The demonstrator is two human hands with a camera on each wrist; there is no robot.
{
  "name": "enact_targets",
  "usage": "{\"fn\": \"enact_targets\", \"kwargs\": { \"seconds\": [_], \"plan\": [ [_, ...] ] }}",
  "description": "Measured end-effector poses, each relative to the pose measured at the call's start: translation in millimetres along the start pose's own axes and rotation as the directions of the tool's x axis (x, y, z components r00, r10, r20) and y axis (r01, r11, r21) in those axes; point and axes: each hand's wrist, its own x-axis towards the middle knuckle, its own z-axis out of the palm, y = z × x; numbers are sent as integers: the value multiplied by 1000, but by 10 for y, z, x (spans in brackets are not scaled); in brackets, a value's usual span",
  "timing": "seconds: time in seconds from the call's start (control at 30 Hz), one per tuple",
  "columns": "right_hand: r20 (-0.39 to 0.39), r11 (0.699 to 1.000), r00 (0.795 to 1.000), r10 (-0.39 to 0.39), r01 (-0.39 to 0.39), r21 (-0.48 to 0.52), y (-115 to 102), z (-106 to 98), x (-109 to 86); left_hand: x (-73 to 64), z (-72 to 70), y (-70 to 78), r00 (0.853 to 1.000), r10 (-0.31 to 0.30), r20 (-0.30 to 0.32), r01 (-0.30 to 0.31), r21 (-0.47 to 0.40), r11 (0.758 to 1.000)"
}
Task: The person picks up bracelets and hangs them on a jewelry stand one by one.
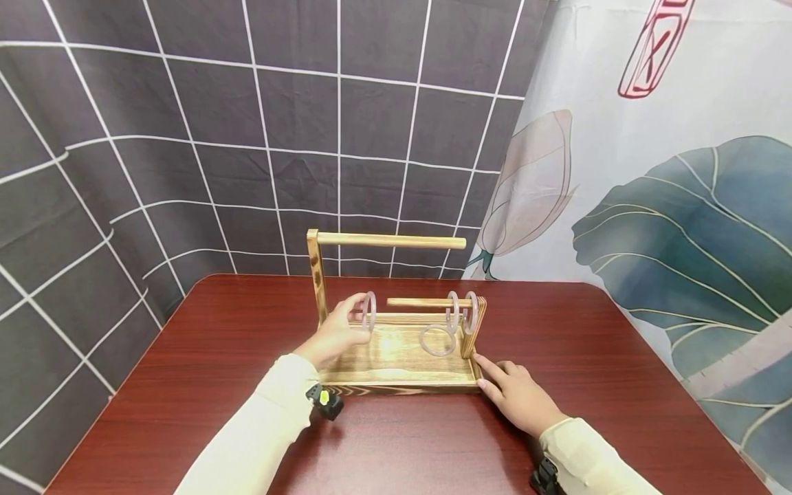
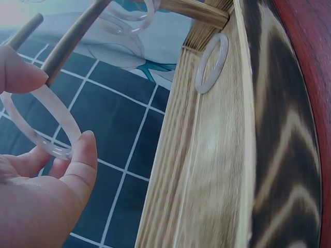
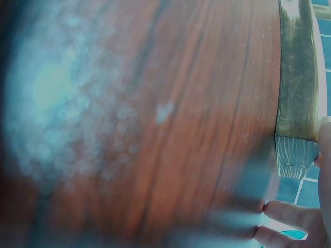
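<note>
My left hand [image 1: 339,331] pinches a pale translucent bangle [image 1: 368,311], held upright near the free left end of the lower rod [image 1: 414,302] of a wooden stand. Up close in the left wrist view, thumb and fingers grip this bangle [image 2: 59,111] at its rim. Two more bangles, one of them nearer the middle [image 1: 453,313] and the other by the post [image 1: 471,313], hang on the lower rod. Another bangle [image 1: 437,341] lies in the stand's tray [image 1: 396,375]. With fingers extended, my right hand [image 1: 520,395] touches the tray's right front corner.
A bare upper rod [image 1: 390,240] juts rightward from the tall left post [image 1: 318,282]. The stand sits on a reddish-brown table [image 1: 235,323]. Behind it hang a dark grid-patterned cloth [image 1: 297,117] and a pale lotus-print cloth [image 1: 594,89].
</note>
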Motion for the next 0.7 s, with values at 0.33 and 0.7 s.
{"fn": "enact_targets", "kwargs": {
  "seconds": [0.33,0.7],
  "plan": [
    [8,1000,1000,2,-2,0,-13,-21,-7,32,90,-1,1000,-4,-17,3,-27,1000],
    [8,1000,1000,9,-9,0,-8,-15,-3,59,172,8,1000,-3,-8,2,-96,995]
  ]
}}
